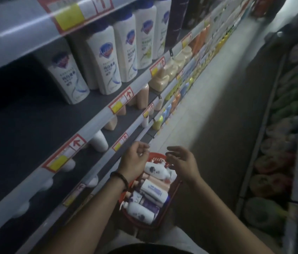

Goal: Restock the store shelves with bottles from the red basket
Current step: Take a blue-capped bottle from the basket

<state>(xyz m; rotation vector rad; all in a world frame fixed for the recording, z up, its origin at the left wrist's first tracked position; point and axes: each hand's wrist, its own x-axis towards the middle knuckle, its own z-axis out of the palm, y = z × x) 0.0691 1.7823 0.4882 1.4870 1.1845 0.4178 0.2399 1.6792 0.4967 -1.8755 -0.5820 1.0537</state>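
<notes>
A red basket (170, 196) sits on the floor below me, filled with several white and peach bottles (153, 189) lying on their sides. My left hand (133, 159) hovers over the basket's far left rim with loosely curled fingers and holds nothing. My right hand (183, 161) hangs over the basket's right side, fingers relaxed and spread, also empty. On the left, the shelf (97, 116) carries a row of white bottles with blue caps (108, 59); its near dark stretch is bare.
Lower shelves on the left hold peach bottles (160, 80), white bottles (99, 141) and coloured ones farther down. Yellow and red price tags line the shelf edges. A grey floor aisle (217, 116) runs ahead. Another rack of goods stands on the right (291, 143).
</notes>
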